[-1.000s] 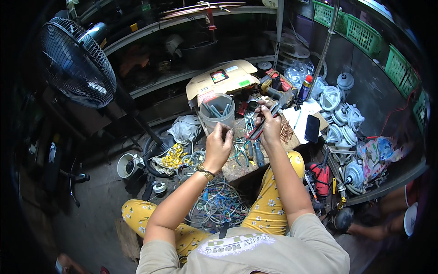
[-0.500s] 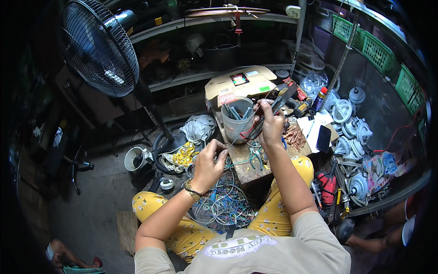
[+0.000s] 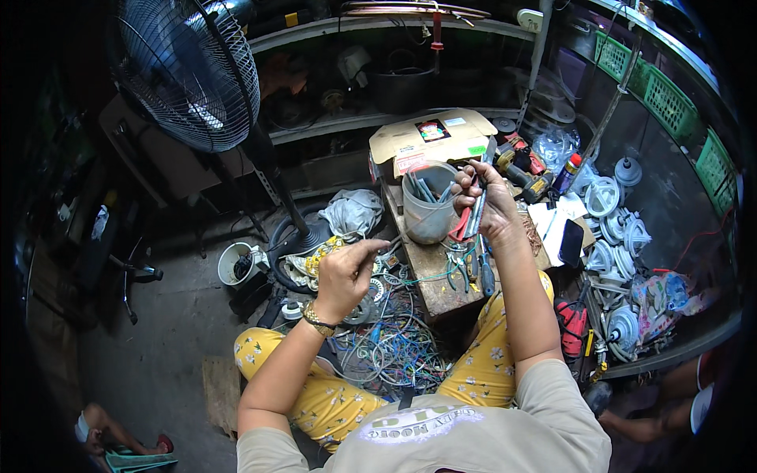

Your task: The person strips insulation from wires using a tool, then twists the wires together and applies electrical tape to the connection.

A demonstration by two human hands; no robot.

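Pliers [image 3: 474,214] with red handles are held up in the right hand [image 3: 493,206], fingers wrapped round them, long axis running nearly upright, nose towards the cardboard box [image 3: 430,138]. They are carried just beside the rim of the grey tub [image 3: 426,211] of tools, above the wooden worktop [image 3: 430,268]. The left hand [image 3: 344,272] is seen lower and to the left, well apart, fingertips pinched together over the tangle of wires [image 3: 386,347]; whether anything is pinched cannot be told. The right grip is plainly the nearer one to the tub.
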